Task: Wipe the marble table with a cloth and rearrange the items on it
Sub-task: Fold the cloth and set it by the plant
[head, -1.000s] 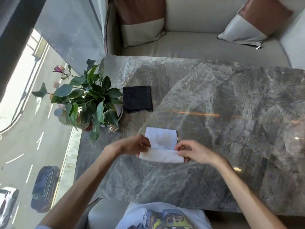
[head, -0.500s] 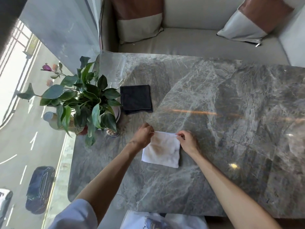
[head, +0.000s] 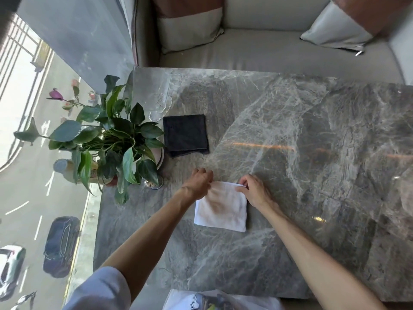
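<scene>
A folded white cloth [head: 221,206] lies flat on the grey marble table [head: 312,175], near its left front part. My left hand [head: 199,183] pinches the cloth's far left corner. My right hand [head: 253,190] pinches its far right corner. A folded black cloth [head: 185,135] lies farther back on the table, just beyond my hands. Beside it at the left edge stands a potted green plant [head: 111,139], with a small glass base [head: 154,182] at its foot.
A clear acrylic stand [head: 156,97] sits at the table's far left corner. A bottle [head: 67,168] is half hidden behind the leaves. A beige sofa [head: 268,48] with two cushions runs along the far side. A window is on the left.
The white cloth was folded over away from me, from a half-open strip to a flat square. Both hands moved from its near edge to its far corners.
</scene>
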`<state>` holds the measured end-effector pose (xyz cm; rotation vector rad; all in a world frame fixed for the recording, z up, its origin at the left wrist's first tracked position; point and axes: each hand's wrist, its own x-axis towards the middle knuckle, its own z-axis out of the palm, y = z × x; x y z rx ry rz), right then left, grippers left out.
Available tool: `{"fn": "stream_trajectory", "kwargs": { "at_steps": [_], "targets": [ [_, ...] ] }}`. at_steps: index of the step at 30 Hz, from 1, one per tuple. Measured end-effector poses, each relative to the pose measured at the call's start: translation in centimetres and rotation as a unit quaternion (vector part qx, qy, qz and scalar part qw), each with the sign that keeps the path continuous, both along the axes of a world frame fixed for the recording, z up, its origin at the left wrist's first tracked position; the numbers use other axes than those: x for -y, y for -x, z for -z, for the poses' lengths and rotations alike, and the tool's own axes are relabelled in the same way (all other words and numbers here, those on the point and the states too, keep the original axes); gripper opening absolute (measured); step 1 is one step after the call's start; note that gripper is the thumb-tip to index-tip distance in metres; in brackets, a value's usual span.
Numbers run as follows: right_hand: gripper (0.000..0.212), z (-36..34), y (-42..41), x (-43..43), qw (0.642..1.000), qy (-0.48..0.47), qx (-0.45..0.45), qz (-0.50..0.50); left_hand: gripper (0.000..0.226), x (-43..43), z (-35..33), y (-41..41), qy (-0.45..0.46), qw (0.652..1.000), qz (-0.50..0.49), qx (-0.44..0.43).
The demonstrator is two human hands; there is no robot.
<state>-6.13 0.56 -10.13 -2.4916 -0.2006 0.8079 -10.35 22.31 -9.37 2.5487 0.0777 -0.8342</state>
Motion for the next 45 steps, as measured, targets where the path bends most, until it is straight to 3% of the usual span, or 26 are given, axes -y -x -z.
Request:
{"fn": "stream_trajectory", "kwargs": {
  "at_steps": [7,9,15,18,22,26,31,33,35,37,39,41,45],
  "targets": [
    [0.028,-1.3,-1.9,0.3,0.989,0.017,-0.056,-0.134,0.035,0.0,-2.3,0.1,-0.021,0.997,0.062,-0.029],
    [0.026,-3.0,-3.6,-0.1,0.986,0.016,-0.056,-0.159,0.033,-0.8,-4.2,-0.2,-0.015,0.997,0.071,-0.003],
    [0.016,-10.9,-12.1,-6.0,0.98,-0.09,0.085,-0.157,0.032,-6.0,-12.2,-6.3,-0.141,0.972,0.046,0.185],
    [0.017,-12.2,-14.6,-10.1,0.964,-0.152,0.176,-0.129,0.048,-8.3,-14.4,-9.7,-0.217,0.95,-0.005,0.225],
    [0.014,-8.8,-13.7,-14.4,0.953,-0.167,0.222,-0.122,0.063,-10.0,-12.8,-11.7,-0.278,0.951,-0.05,0.125],
    [0.02,-3.4,-10.0,-14.6,0.954,-0.14,0.196,-0.18,0.066,-9.3,-8.4,-10.1,-0.303,0.953,0.007,0.006],
    [0.017,-0.7,-7.8,-13.9,0.949,-0.105,0.217,-0.205,0.075,-8.4,-5.4,-7.8,-0.3,0.953,0.018,-0.035],
    [0.016,-0.7,-7.7,-13.9,0.945,-0.085,0.242,-0.204,0.065,-8.0,-5.3,-7.9,-0.291,0.955,0.017,-0.052],
    [0.022,-0.8,-8.2,-14.2,0.938,-0.097,0.271,-0.192,0.054,-7.8,-5.4,-8.5,-0.274,0.961,0.01,-0.041],
    [0.038,-1.0,-9.3,-14.6,0.935,-0.103,0.284,-0.188,0.068,-7.9,-5.5,-9.1,-0.263,0.965,0.015,-0.01],
    [0.072,-1.1,-10.7,-15.1,0.944,-0.045,0.235,-0.227,0.09,-8.5,-5.3,-9.7,-0.248,0.969,0.014,-0.016],
    [0.094,-1.1,-11.9,-15.6,0.945,0.043,0.159,-0.283,0.096,-9.2,-4.7,-10.2,-0.221,0.974,-0.013,-0.045],
    [0.104,-0.7,-13.1,-16.4,0.943,0.112,0.084,-0.302,0.101,-10.0,-3.8,-10.8,-0.169,0.983,-0.046,-0.065]
  ]
}}
